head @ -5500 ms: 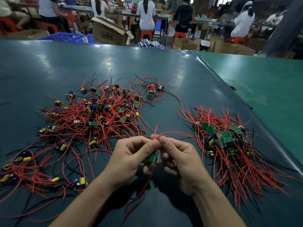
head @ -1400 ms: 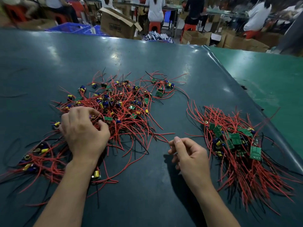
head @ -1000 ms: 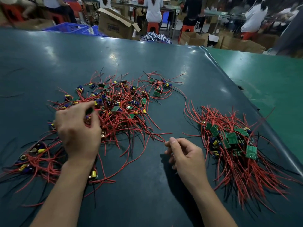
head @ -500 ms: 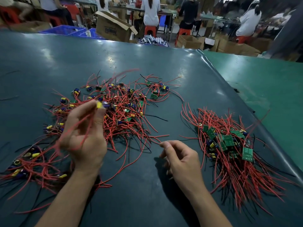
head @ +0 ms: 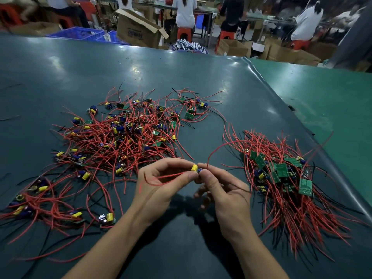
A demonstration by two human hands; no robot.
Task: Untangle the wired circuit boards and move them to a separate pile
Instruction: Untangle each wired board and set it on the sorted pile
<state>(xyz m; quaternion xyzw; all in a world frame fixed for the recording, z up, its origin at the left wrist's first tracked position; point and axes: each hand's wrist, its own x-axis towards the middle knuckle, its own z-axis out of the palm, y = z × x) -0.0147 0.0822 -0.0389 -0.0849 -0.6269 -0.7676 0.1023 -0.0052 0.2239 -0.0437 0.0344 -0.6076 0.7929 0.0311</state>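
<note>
Dark green table holds everything. Big tangled pile of red-wired boards sits left of the hands; sorted pile sits right of them, well apart. Left hand and right hand meet between the piles, both pinching one small circuit board with a yellow capacitor, red wires trailing off. Step: freeing this board's wires. Next move likely calls for straightening the leads, then laying the board on the sorted pile.

A small circuit board with yellow capacitor and red wires is pinched mid-air at six o'clock; tangled heap at ten, sorted green-board pile at three.
</note>
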